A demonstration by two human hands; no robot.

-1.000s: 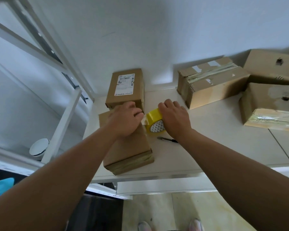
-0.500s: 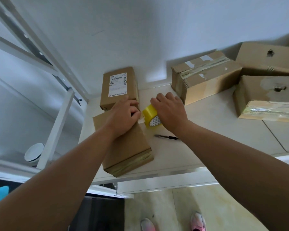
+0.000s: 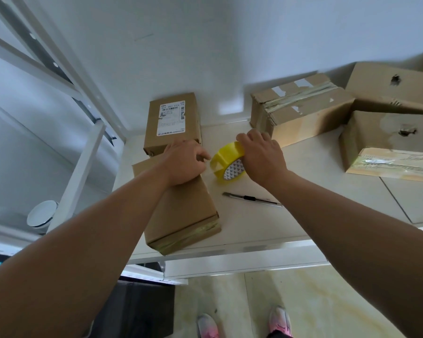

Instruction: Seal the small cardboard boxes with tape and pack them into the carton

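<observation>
A small brown cardboard box (image 3: 188, 215) lies on the white table (image 3: 315, 215), with tape across its near end. My left hand (image 3: 183, 162) rests on the box's far end, its fingertips at the loose end of the tape. My right hand (image 3: 261, 157) grips a yellow tape roll (image 3: 226, 164) held on edge just right of the box. A second small box (image 3: 172, 123) with a white shipping label stands behind the first one.
A utility knife (image 3: 252, 198) lies on the table in front of the roll. Three larger taped cardboard boxes (image 3: 300, 108) sit at the back right. A white metal rack (image 3: 78, 167) stands to the left. My shoes (image 3: 280, 323) show on the floor below.
My right hand has drawn the tape roll a little to the right, away from my left hand. My left hand stays on the box.
</observation>
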